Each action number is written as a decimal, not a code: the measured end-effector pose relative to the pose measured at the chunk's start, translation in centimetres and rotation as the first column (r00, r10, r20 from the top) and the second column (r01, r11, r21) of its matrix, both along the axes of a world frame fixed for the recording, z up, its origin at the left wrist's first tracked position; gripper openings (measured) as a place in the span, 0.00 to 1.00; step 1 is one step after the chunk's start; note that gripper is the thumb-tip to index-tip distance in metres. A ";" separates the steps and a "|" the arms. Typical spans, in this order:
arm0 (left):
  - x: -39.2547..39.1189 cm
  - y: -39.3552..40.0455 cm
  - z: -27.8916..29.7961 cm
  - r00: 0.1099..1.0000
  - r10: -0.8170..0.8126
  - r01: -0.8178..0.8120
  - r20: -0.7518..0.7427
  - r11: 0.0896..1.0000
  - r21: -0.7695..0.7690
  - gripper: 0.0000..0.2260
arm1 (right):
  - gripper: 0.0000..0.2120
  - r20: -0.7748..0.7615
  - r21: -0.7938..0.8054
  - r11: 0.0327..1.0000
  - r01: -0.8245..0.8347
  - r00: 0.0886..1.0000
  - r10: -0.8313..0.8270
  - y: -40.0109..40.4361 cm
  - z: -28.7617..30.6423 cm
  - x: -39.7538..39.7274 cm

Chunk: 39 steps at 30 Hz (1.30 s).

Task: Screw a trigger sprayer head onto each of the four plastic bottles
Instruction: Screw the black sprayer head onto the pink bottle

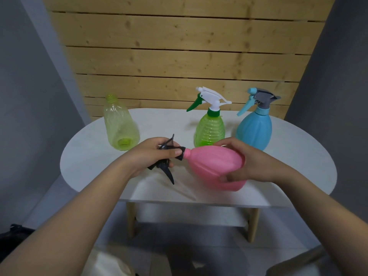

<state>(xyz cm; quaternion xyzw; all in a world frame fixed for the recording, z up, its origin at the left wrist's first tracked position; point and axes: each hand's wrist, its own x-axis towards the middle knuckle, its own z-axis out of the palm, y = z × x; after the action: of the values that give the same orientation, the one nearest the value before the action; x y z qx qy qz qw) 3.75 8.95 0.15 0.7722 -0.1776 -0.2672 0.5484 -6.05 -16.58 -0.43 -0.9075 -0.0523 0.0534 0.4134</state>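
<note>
A white oval desk point(288, 156) on pale wooden legs point(131, 220) stood against a wall of light horizontal wood planks point(179, 46), with grey wall point(29, 76) to either side and a grey tiled floor point(199, 251) below. The desk's top was smooth and matte, with a lower white shelf point(191, 218) visible beneath its near edge.

Above the near middle of the desk, the right hand point(253, 162) held a pink bottle point(213, 164) lying sideways, neck pointing left, its grip curled round the bottle's wide base. The left hand point(151, 154) held a black sprayer head point(165, 162) at the bottle's neck, its grip pinching the black collar between thumb and fingers; the trigger pointed down toward the desk. How far the collar was threaded on could not be told.

Toward the back left stood a yellow-green bottle point(119, 124), see-through and with its threaded neck open. Behind the pink bottle stood a green bottle point(209, 130) wearing a white and green sprayer head point(211, 98), and just to its right a blue bottle point(254, 130) with a blue and grey sprayer head point(258, 98). Both stood upright with triggers facing left.

A dark bag point(14, 236) lay on the floor at lower left.
</note>
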 end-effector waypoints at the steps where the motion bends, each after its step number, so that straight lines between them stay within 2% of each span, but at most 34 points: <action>1: -0.1 -0.2 0.0 1.000 -0.019 0.019 0.006 1.000 -0.004 0.03 | 0.34 0.001 0.033 0.999 0.000 1.000 0.000 0.1 0.0 0.1; 4: -0.3 -0.3 0.2 0.997 -0.070 0.070 0.042 0.998 0.001 0.10 | 0.31 -0.030 0.159 0.987 0.010 1.000 -0.005 0.2 0.3 0.0; 11: -0.8 -0.8 0.3 0.990 -0.117 0.119 0.084 0.993 -0.022 0.09 | 0.27 -0.207 0.397 0.917 0.026 0.976 0.063 0.2 0.4 -0.2; 14: -0.9 -0.7 0.4 0.982 -0.139 0.140 0.124 0.990 -0.001 0.10 | 0.32 -0.365 0.559 0.823 0.099 0.921 0.137 0.2 0.1 -0.3; 17: -0.7 -0.8 0.1 0.985 -0.108 0.109 0.133 0.994 -0.005 0.10 | 0.38 -0.447 0.626 0.741 0.242 0.890 0.088 0.2 -0.1 -0.1; 19: -0.6 -1.0 0.0 0.994 -0.043 0.045 0.102 0.999 -0.019 0.10 | 0.35 -0.447 0.633 0.723 0.276 0.893 0.050 0.1 -0.3 0.1; 22: -0.5 -1.2 -0.1 0.997 0.035 -0.035 0.071 0.999 -0.014 0.09 | 0.18 -0.422 0.648 0.674 0.355 0.904 -0.070 0.1 -0.4 0.4; 23: -0.4 -1.3 -0.1 0.996 0.065 -0.065 0.061 0.998 -0.013 0.08 | 0.17 -0.413 0.660 0.651 0.375 0.905 -0.103 0.3 -0.4 0.4; 25: -0.2 -1.3 -0.1 0.990 0.133 -0.132 0.036 0.991 -0.016 0.06 | 0.21 -0.368 0.691 0.637 0.342 0.925 -0.097 0.3 -0.6 0.6; 27: 0.0 -1.1 -0.1 0.985 0.171 -0.170 0.014 0.985 -0.026 0.06 | 0.29 -0.324 0.725 0.620 0.300 0.943 -0.078 0.3 -0.6 0.6; 29: 0.3 -0.8 -0.2 0.989 0.146 -0.146 0.009 0.989 -0.038 0.07 | 0.35 -0.266 0.715 0.657 0.240 0.962 -0.061 0.0 -0.3 0.5; 31: 0.4 -0.6 -0.2 0.995 0.100 -0.098 0.025 0.994 -0.054 0.08 | 0.37 -0.217 0.646 0.739 0.189 0.974 -0.060 -0.4 0.1 0.2; 35: 0.0 -0.3 -0.1 0.997 0.025 -0.018 0.073 0.995 -0.098 0.08 | 0.28 -0.204 0.447 0.871 0.204 0.971 -0.122 0.1 0.6 -0.3; 36: -0.1 -0.4 0.0 0.997 0.012 -0.003 0.082 0.995 -0.105 0.09 | 0.29 -0.204 0.400 0.892 0.212 0.969 -0.139 0.3 0.6 -0.3; 39: -0.3 -0.5 -0.1 0.992 0.009 0.003 0.127 0.995 -0.095 0.11 | 0.29 -0.220 0.383 0.897 0.222 0.965 -0.145 0.5 0.2 -0.4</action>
<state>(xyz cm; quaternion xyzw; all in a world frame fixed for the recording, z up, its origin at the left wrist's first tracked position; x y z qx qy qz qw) 3.43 8.42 0.05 0.7609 -0.2236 -0.2080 0.5725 -6.47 -16.10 -0.20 -0.7942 0.0625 0.0865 0.5982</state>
